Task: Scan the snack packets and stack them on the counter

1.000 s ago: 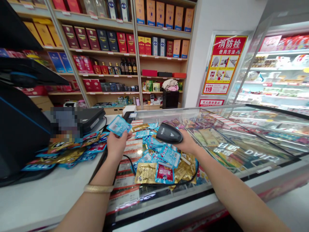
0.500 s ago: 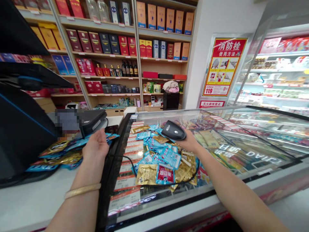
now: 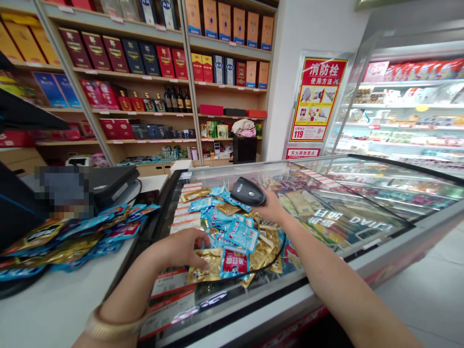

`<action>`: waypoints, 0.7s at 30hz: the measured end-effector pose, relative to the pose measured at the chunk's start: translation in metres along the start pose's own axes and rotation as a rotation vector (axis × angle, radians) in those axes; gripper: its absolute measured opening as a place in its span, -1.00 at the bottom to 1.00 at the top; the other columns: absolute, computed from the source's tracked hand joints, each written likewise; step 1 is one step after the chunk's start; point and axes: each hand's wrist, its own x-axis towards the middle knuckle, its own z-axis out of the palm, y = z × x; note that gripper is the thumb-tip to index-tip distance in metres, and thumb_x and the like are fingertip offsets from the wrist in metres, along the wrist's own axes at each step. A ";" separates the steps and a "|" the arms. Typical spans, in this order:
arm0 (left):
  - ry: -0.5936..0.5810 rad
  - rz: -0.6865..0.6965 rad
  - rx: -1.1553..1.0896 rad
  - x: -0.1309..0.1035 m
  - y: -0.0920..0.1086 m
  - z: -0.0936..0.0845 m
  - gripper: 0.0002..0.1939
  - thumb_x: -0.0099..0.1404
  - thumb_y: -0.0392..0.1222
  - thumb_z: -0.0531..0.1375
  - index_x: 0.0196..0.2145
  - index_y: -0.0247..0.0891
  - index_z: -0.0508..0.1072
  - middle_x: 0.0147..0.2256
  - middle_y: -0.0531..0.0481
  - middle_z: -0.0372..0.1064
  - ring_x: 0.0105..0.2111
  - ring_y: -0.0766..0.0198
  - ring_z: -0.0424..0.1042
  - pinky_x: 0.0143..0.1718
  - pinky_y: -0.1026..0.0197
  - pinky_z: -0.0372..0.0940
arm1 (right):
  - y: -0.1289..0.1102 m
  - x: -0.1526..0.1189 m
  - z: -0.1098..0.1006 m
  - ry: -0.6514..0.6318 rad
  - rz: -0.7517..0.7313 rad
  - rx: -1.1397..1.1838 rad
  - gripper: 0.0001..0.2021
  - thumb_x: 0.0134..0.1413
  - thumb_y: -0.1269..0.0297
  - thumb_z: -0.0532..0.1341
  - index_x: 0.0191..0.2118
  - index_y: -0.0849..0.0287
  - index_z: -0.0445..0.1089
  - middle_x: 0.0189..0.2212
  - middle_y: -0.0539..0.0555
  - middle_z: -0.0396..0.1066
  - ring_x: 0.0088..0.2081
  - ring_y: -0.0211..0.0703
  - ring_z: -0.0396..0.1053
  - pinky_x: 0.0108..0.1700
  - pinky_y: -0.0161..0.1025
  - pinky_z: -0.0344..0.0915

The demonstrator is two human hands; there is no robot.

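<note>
My right hand (image 3: 268, 208) is wrapped round a black barcode scanner (image 3: 248, 192) above a heap of small packets. Blue packets (image 3: 241, 235), gold ones and a red one (image 3: 234, 263) make up this heap on the glass freezer top (image 3: 232, 302). My left hand (image 3: 186, 249), a gold bangle on its wrist, is over the heap's left edge with thumb and fingers apart, nearest a gold packet (image 3: 212, 270). The scanner's black cable curves across the front packets. Another pile of blue and gold packets (image 3: 76, 244) lies on the white counter.
A dark monitor stand (image 3: 14, 193) and a black device (image 3: 114, 183) stand at the left. Price labels line the freezer's left side. Behind are shelves of boxes and bottles (image 3: 145, 77), a red poster (image 3: 319, 99) and a lit display fridge (image 3: 409, 111).
My left hand has moved right from the counter pile to the heap on the glass. The view has shifted right. The scanner is still in my right hand.
</note>
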 end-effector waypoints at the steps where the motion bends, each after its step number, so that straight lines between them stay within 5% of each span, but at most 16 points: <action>1: -0.007 -0.024 0.100 -0.002 0.005 0.005 -0.53 -0.29 -0.07 0.42 -0.32 -0.15 0.55 -0.42 0.08 0.43 -0.45 0.22 0.37 -0.42 0.23 0.22 | 0.001 0.000 0.000 0.003 -0.001 -0.011 -0.61 -0.13 0.28 0.38 -0.09 0.22 0.51 -0.23 0.06 0.59 -0.14 0.02 0.50 -0.03 -0.13 0.41; 7: 0.000 -0.108 0.350 -0.004 0.025 0.016 -0.55 -0.38 -0.17 0.44 -0.43 -0.16 0.43 -0.42 0.04 0.43 -0.38 0.09 0.40 -0.42 0.20 0.14 | 0.002 0.002 -0.002 0.021 -0.034 -0.103 -0.72 -0.13 0.28 0.36 -0.21 0.21 0.53 -0.29 0.07 0.58 -0.20 -0.01 0.49 -0.15 -0.22 0.39; 15: 0.259 0.027 -0.015 0.015 -0.003 0.004 -0.72 -0.18 -0.05 0.31 -0.48 -0.17 0.38 -0.50 0.11 0.37 -0.42 0.18 0.37 -0.40 0.23 0.20 | 0.008 0.002 -0.002 0.035 -0.019 -0.165 -0.74 -0.16 0.29 0.37 -0.25 0.20 0.51 -0.34 0.06 0.57 -0.23 0.01 0.49 -0.17 -0.22 0.38; 21: 0.536 0.063 -0.287 0.022 -0.008 -0.002 -0.62 -0.06 0.14 0.30 -0.46 -0.21 0.40 -0.50 0.04 0.40 -0.45 0.19 0.37 -0.41 0.21 0.25 | 0.011 0.002 -0.002 0.043 0.003 -0.167 -0.66 -0.17 0.36 0.35 -0.16 0.17 0.49 -0.29 0.08 0.59 -0.15 0.06 0.51 -0.11 -0.18 0.40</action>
